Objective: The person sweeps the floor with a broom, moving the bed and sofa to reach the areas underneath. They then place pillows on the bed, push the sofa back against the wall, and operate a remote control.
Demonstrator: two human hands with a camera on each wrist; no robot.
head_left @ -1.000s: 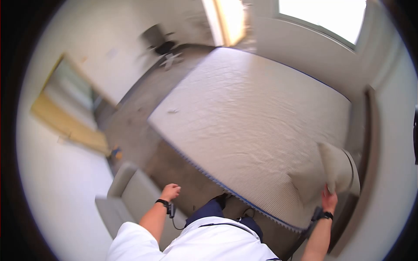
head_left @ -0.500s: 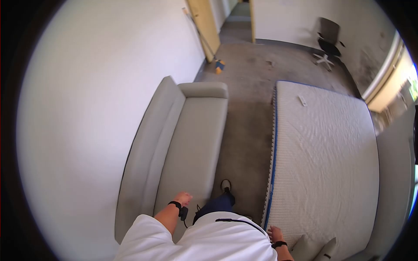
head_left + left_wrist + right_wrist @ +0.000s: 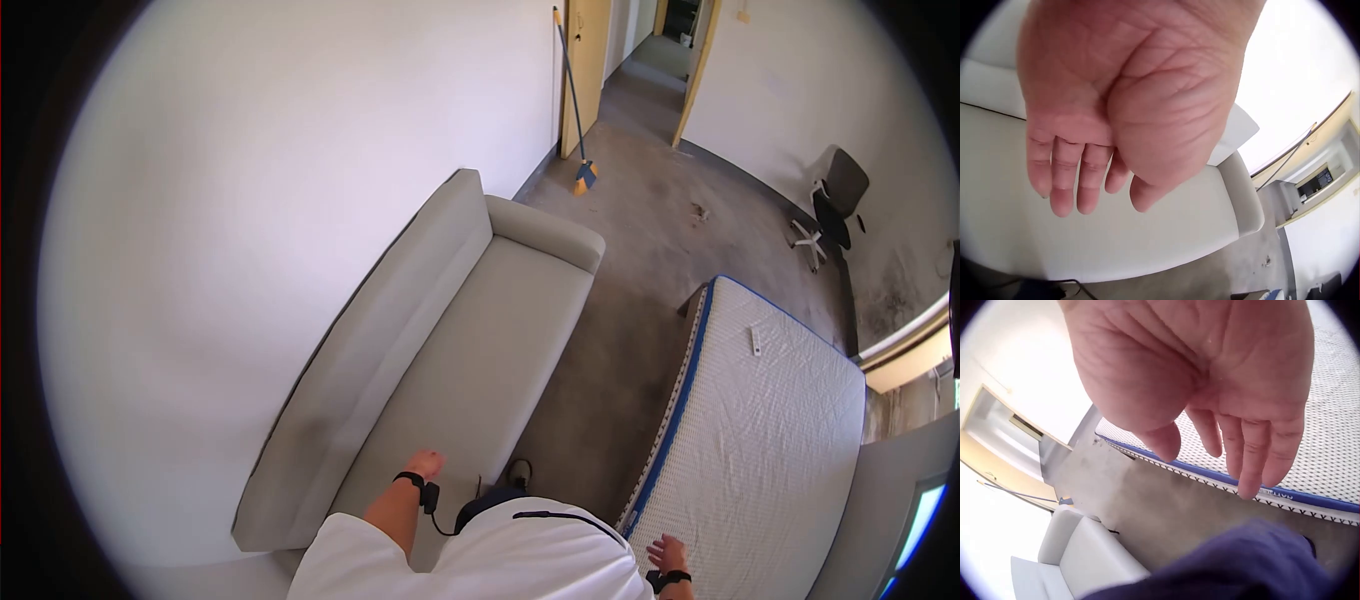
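Off the pillow now, the right hand (image 3: 670,554) hangs empty and relaxed by the mattress (image 3: 775,430); the left hand (image 3: 425,463), also relaxed and empty, is over the sofa (image 3: 480,350) left of the mattress. Pillow handling looks finished, neither hand yet working mattress or sofa.

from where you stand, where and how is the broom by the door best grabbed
Probably a wrapping grip round the middle of the handle, from the open floor side: the broom leans by the door, bristles down, its slim length exposed.
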